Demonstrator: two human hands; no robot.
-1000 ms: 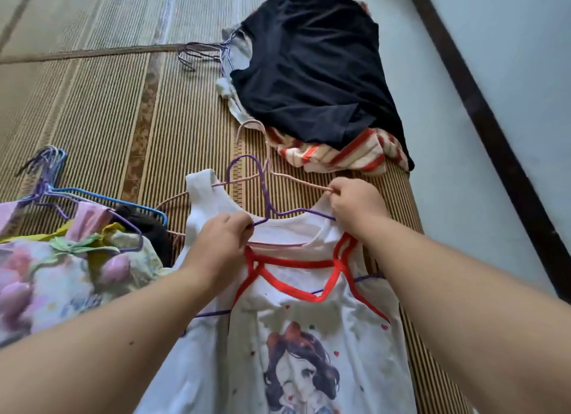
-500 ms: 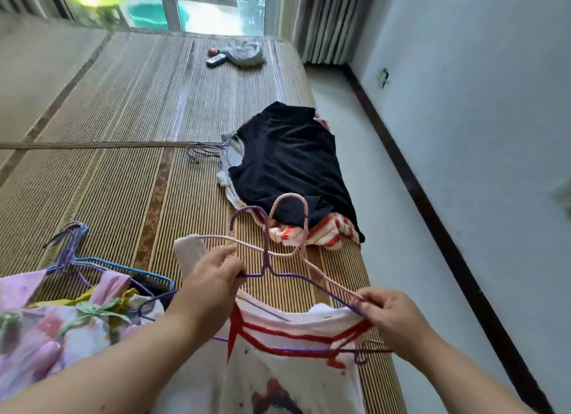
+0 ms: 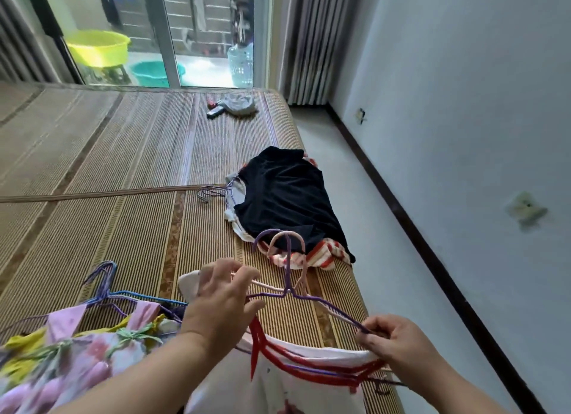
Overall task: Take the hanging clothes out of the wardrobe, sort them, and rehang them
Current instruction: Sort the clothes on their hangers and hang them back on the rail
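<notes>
A white shirt with red trim (image 3: 312,379) lies in front of me on the woven mat (image 3: 129,222). Two wire hangers, one purple (image 3: 289,268) and one pink (image 3: 304,259), stick up out of its neck. My left hand (image 3: 221,302) holds the hangers' left arms between thumb and fingers. At the shirt's right shoulder my right hand (image 3: 392,339) pinches the hangers' right ends. A floral dress (image 3: 71,361) on blue and purple hangers (image 3: 105,287) lies at the left. A black garment (image 3: 284,197) tops a pile with striped red cloth (image 3: 321,254) farther off.
More hangers (image 3: 210,194) stick out left of the black pile. A grey cloth (image 3: 241,103) and a small remote lie at the mat's far end. Bare floor (image 3: 355,228) and a wall run along the right. Glass doors with basins (image 3: 99,47) are beyond.
My view has lifted from the shirt toward the room. The two hangers came up out of the neck, and my right hand slid down to the right shoulder.
</notes>
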